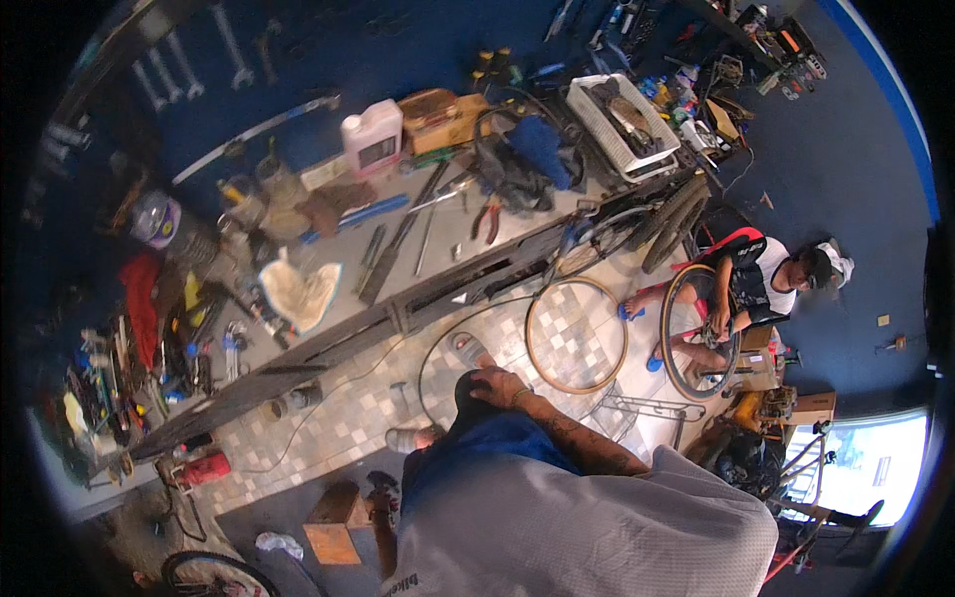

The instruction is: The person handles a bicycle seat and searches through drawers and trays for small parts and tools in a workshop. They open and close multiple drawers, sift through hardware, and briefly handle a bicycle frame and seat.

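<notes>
My right hand (500,387) rests on the dark cloth over my bent knee (473,393), its fingers lying over the cloth. I see no tool in it. My left hand (380,505) hangs low beside my body, next to a wooden box (341,521). A small dark object (382,482) shows at its fingers, too dark to name, and the hand looks closed on it. On the tiled floor past my right hand stands a bare bicycle rim (530,343) with a tan edge. My sandalled feet (468,348) are on the tiles.
A long workbench (398,204) crosses ahead, with pliers (486,220), a pink jug (374,137), a white cloth (299,291) and a white basket (627,159). At right a seated person (761,289) holds a bicycle wheel (668,343). A cable (328,400) runs over the floor.
</notes>
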A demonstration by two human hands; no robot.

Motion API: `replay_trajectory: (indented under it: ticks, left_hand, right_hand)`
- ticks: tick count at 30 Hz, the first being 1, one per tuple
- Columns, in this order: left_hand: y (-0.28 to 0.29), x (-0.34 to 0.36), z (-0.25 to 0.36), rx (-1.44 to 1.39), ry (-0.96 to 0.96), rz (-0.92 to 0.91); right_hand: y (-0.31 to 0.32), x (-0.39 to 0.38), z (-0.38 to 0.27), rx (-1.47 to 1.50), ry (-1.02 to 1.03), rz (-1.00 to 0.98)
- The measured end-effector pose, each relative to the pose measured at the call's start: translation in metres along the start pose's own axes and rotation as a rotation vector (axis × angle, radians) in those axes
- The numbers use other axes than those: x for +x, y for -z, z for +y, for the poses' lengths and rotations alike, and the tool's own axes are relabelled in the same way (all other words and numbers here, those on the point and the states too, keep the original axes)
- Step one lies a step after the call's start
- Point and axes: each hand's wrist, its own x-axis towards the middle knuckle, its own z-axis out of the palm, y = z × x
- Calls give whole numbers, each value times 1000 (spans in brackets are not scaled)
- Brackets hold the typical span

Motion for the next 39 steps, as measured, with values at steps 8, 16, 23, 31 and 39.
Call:
replay_trajectory:
  ticks: [8, 16, 23, 31, 39]
  left_hand:
    - [-125, -16, 59, 216, 1, 103]
    - [-253, -31, 128, 255, -77, 117]
    - [-288, -50, 130, 52, 25, 115]
    - [-330, -72, 63, 573, -118, 342]
    - [-356, -110, 31, 697, -295, 318]
  right_hand:
    - [131, 51, 89, 119, 156, 75]
    - [316, 99, 105, 370, 416, 245]
    - [407, 160, 93, -337, 176, 799]
    - [401, 236, 127, -311, -130, 411]
    - [441, 264, 196, -178, -11, 750]
